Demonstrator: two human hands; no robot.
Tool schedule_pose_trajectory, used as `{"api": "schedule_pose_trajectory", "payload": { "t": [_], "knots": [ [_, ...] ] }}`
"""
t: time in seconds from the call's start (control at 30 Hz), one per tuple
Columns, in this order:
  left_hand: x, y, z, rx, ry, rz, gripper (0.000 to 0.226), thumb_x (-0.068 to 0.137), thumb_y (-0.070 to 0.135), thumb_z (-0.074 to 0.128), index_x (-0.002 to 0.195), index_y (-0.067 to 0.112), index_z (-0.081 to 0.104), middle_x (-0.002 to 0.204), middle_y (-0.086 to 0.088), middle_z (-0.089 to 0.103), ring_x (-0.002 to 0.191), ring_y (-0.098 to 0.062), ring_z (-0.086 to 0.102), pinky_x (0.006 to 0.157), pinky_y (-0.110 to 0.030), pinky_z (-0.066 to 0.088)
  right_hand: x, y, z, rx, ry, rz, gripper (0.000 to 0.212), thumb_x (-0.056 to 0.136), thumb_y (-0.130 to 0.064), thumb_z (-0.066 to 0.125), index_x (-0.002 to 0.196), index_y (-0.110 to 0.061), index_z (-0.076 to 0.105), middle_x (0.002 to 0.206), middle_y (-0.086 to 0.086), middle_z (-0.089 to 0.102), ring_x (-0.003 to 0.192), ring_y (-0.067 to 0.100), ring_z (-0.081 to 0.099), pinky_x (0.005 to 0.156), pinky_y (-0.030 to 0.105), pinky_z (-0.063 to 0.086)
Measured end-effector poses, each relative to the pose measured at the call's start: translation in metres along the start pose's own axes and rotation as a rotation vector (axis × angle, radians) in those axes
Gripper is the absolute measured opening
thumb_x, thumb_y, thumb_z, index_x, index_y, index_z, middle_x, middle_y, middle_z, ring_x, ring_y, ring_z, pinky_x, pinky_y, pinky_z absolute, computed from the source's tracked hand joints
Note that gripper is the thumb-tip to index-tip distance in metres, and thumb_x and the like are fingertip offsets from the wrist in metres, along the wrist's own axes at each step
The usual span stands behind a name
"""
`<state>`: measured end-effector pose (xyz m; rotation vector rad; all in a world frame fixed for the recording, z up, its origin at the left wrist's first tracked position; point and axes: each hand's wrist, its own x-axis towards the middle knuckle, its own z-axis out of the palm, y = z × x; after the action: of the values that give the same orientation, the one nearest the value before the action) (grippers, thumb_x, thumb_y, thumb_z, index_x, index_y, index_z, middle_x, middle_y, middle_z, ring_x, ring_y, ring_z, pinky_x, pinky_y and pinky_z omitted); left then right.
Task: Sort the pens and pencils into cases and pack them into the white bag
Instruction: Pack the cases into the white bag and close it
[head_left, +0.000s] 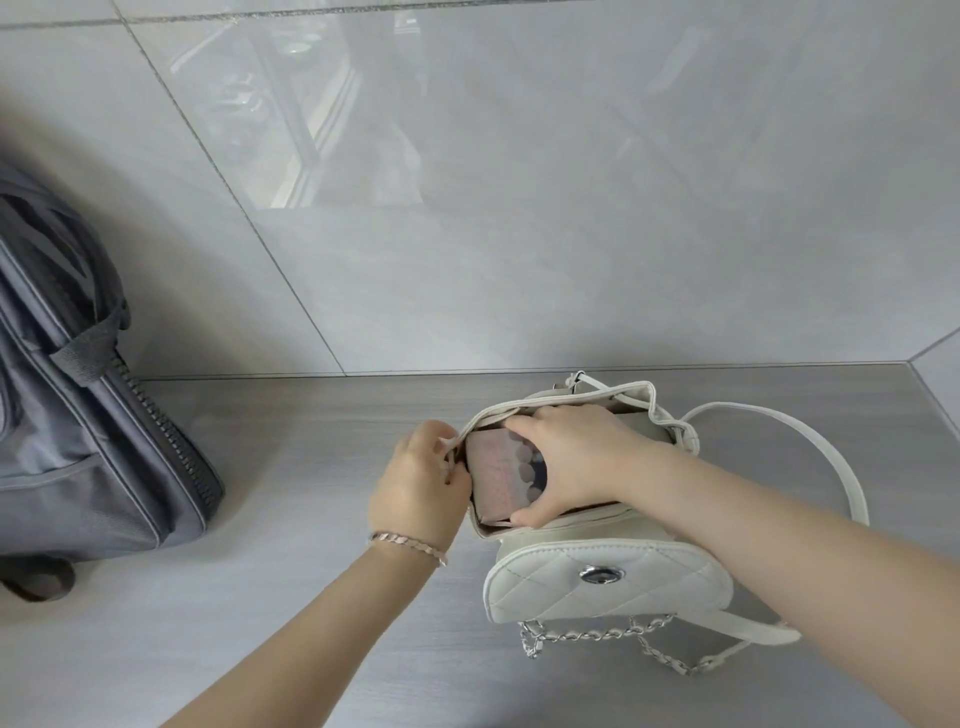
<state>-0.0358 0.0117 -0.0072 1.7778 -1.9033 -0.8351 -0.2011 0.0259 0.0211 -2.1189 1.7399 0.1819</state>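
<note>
Nearest, a silver chain strap (597, 635) trails on the grey wood-grain tabletop (311, 597) below the quilted white leather bag (670, 577), whose flap hangs open toward the camera. Just beyond, the left hand (421, 480), wearing a thin bracelet (410, 541), pinches the left rim of the bag's mouth and holds it wide. The right hand (576, 457) has its thumb and fingers curled round a pinkish rectangular pencil case (491, 470), which sits partly in the mouth, long axis near to far. Pushing it deeper falls to the right hand. A grey fabric backpack (78, 415) stands far left.
</note>
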Motion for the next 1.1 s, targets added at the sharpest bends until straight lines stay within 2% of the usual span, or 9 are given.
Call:
{"api": "schedule_pose_trajectory", "payload": {
  "t": [0.13,0.2,0.33,0.43,0.53,0.7,0.87,1.0,1.1],
  "knots": [
    [0.002,0.002,-0.008,-0.32,-0.361,-0.462,0.043,0.078,0.004,0.057,0.115,0.021,0.043,0.087,-0.001,0.053,0.083,-0.02,0.058,0.064,-0.037,0.057,-0.004,0.0,0.001,0.094,-0.002,0.003,0.062,0.053,-0.06,0.073,0.096,-0.024,0.047,0.093,-0.006,0.061,0.084,0.017,0.056,0.07,0.03,0.046],
    [0.004,0.002,-0.014,-0.405,-0.535,-0.657,0.041,0.082,0.007,0.056,0.119,0.019,0.042,0.102,-0.008,0.053,0.09,-0.029,0.062,0.058,-0.039,0.059,-0.005,0.002,0.001,0.131,-0.008,0.0,0.058,0.052,-0.059,0.075,0.088,-0.028,0.043,0.089,-0.009,0.062,0.083,0.014,0.057,0.068,0.029,0.046],
    [0.004,0.0,-0.011,-0.628,-0.759,-0.876,0.027,0.091,0.007,0.047,0.117,0.002,0.045,0.118,-0.03,0.05,0.072,-0.039,0.067,0.057,-0.042,0.06,-0.007,0.003,-0.001,0.152,-0.042,-0.006,0.056,0.051,-0.056,0.078,0.077,-0.035,0.033,0.078,-0.013,0.055,0.075,0.012,0.051,0.06,0.028,0.038],
    [0.002,-0.002,-0.009,-0.614,-0.882,-0.781,0.025,0.089,-0.001,0.045,0.111,-0.004,0.057,0.091,-0.023,0.068,0.064,-0.028,0.071,0.052,-0.03,0.058,-0.01,0.004,0.001,0.159,-0.059,-0.006,0.054,0.05,-0.055,0.079,0.086,-0.03,0.047,0.086,-0.009,0.061,0.082,0.014,0.057,0.07,0.031,0.047],
    [0.001,0.0,-0.012,-0.463,-0.922,-0.625,0.026,0.089,-0.006,0.038,0.09,0.006,0.061,0.07,-0.009,0.072,0.06,-0.017,0.071,0.05,-0.023,0.056,-0.011,0.008,0.006,0.121,-0.042,-0.019,0.078,0.048,-0.059,0.077,0.115,-0.03,0.049,0.106,-0.008,0.058,0.1,0.016,0.055,0.088,0.036,0.044],
    [-0.001,0.008,-0.012,-0.284,-0.872,-0.406,0.034,0.084,-0.008,0.034,0.086,0.016,0.058,0.073,-0.009,0.071,0.063,-0.02,0.072,0.057,-0.027,0.059,-0.013,0.007,0.013,-0.052,0.016,-0.02,0.092,0.052,-0.065,0.072,0.131,-0.029,0.04,0.125,-0.004,0.052,0.118,0.019,0.046,0.099,0.036,0.034],
    [-0.002,0.0,-0.004,-0.162,-0.777,-0.378,0.023,0.077,-0.004,0.034,0.095,-0.002,0.048,0.068,-0.014,0.067,0.057,-0.029,0.07,0.045,-0.025,0.053,-0.007,-0.016,0.034,-0.21,0.094,0.02,0.093,0.056,-0.063,0.072,0.129,-0.015,0.042,0.118,0.011,0.051,0.113,0.028,0.046,0.096,0.037,0.035],
    [0.003,0.005,-0.005,-0.207,-0.802,-0.428,0.031,0.075,-0.005,0.031,0.098,-0.01,0.051,0.067,-0.026,0.065,0.059,-0.037,0.068,0.056,-0.042,0.059,-0.014,-0.023,0.043,-0.278,0.301,-0.164,0.065,0.04,-0.052,0.08,0.093,-0.018,0.061,0.087,0.002,0.06,0.079,0.021,0.059,0.068,0.028,0.051],
    [0.004,0.009,-0.007,0.041,-0.671,-0.307,0.024,0.085,0.012,0.031,0.091,0.002,0.052,0.073,-0.016,0.067,0.058,-0.03,0.069,0.058,-0.032,0.056,-0.018,-0.023,0.047,-0.239,0.289,-0.218,0.056,0.042,-0.048,0.079,0.089,-0.022,0.062,0.089,0.001,0.06,0.079,0.021,0.059,0.066,0.029,0.052]
  ]
}}
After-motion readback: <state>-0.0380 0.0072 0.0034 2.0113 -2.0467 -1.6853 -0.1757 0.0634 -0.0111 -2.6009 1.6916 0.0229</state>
